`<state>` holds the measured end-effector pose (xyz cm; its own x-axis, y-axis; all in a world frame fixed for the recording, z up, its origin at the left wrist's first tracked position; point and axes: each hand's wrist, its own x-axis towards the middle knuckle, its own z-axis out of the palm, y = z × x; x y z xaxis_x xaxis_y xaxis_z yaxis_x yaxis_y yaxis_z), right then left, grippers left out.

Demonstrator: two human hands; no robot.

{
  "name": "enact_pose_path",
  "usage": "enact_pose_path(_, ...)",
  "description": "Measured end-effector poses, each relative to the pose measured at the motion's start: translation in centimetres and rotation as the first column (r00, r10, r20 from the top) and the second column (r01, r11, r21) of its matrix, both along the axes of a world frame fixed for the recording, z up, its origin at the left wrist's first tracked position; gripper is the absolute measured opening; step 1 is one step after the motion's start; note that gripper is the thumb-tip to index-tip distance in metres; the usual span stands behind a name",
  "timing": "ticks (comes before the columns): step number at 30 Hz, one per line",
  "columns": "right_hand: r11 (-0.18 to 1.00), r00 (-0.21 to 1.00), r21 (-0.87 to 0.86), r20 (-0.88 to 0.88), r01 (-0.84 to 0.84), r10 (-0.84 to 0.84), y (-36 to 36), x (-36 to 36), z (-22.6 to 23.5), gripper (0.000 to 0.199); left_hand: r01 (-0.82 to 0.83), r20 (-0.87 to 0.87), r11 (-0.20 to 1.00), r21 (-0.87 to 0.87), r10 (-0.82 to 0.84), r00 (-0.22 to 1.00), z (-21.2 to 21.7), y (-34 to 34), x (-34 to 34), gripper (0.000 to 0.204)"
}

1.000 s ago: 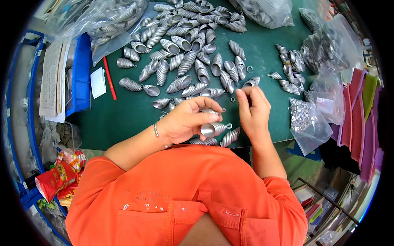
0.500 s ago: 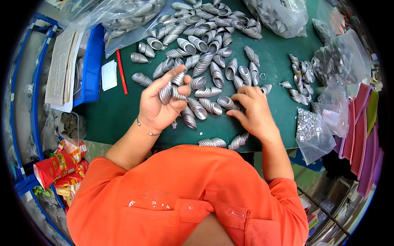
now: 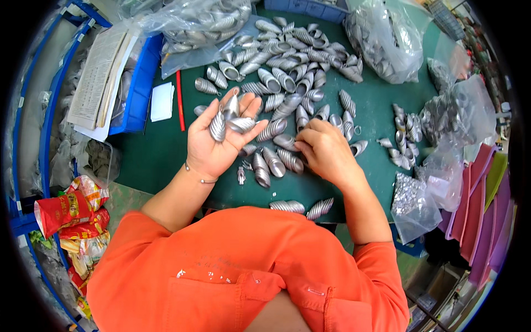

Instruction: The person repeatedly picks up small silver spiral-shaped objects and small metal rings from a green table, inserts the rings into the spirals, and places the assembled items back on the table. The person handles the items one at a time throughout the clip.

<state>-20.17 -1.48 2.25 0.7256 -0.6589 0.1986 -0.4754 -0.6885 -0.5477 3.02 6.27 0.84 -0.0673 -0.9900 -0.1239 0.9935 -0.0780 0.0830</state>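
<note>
Three silver ribbed shells [image 3: 228, 119] are sitting in the left hand [image 3: 218, 138], palm up, fingers spread. Right hand [image 3: 326, 150] is curling down over the pile of shells [image 3: 287, 83] on the green mat [image 3: 160, 149], grip hidden. Bare mat is showing left, by the red pen [image 3: 180, 99]. Plastic bags [image 3: 381, 39] are crowding the far and right edges.

The left hand [image 3: 218, 141] is raised palm up, fingers [image 3: 250, 108] loosely cupped; the right hand [image 3: 326, 149] lies palm down, fingers curled.
</note>
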Motion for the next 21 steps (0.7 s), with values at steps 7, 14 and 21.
enact_pose_path(7,-0.139,0.583,0.701,0.446,-0.699,-0.679,0.8,4.1,-0.8,0.048,-0.074,0.968,0.990,-0.124,0.137,0.211,2.1,-2.0,-4.7,0.019)
enact_pose_path(14,0.016,0.431,0.769,0.375,-0.638,-0.821,-2.7,4.3,3.3,0.026,-0.015,0.738,0.786,-0.618,0.574,-0.355,3.7,-2.0,-5.5,0.020)
enact_pose_path(21,0.903,0.174,0.204,0.942,0.378,-0.285,-16.7,-0.2,14.4,0.011,-0.006,0.817,0.848,-0.531,0.509,-0.270,2.2,0.3,-2.5,0.014)
